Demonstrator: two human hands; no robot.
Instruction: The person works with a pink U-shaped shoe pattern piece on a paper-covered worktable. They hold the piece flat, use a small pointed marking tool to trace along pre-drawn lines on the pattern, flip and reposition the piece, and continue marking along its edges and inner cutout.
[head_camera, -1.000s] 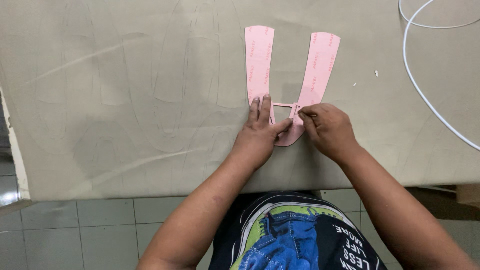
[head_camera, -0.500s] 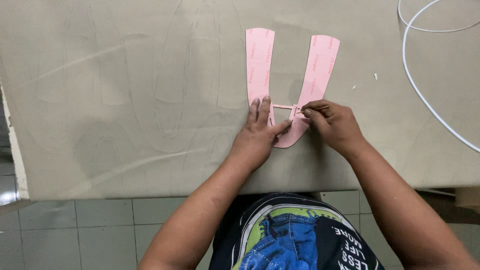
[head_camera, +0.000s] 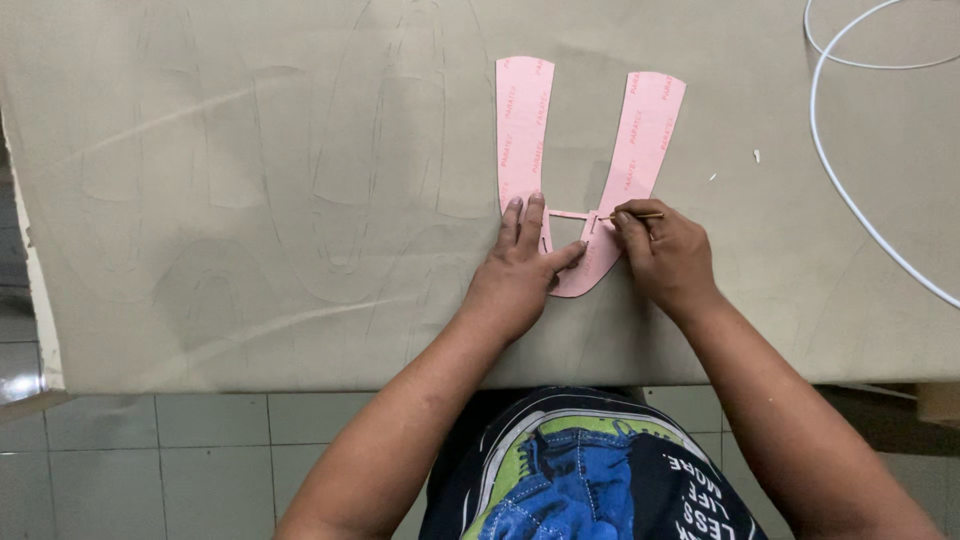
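- Left hand (head_camera: 520, 275): fingers spread flat, pressing the pink U-shaped pattern piece (head_camera: 640, 130) onto the bench (head_camera: 250, 200).
- Right hand (head_camera: 668, 255): fingers pinched around a thin pencil (head_camera: 635, 216), tip at the pattern's crossbar.
- White cable (head_camera: 840, 180) lies well apart, right.

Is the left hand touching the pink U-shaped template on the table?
Touching. The head view shows the left hand lying flat on the pink template, fingers on its left arm and thumb across its lower curve.
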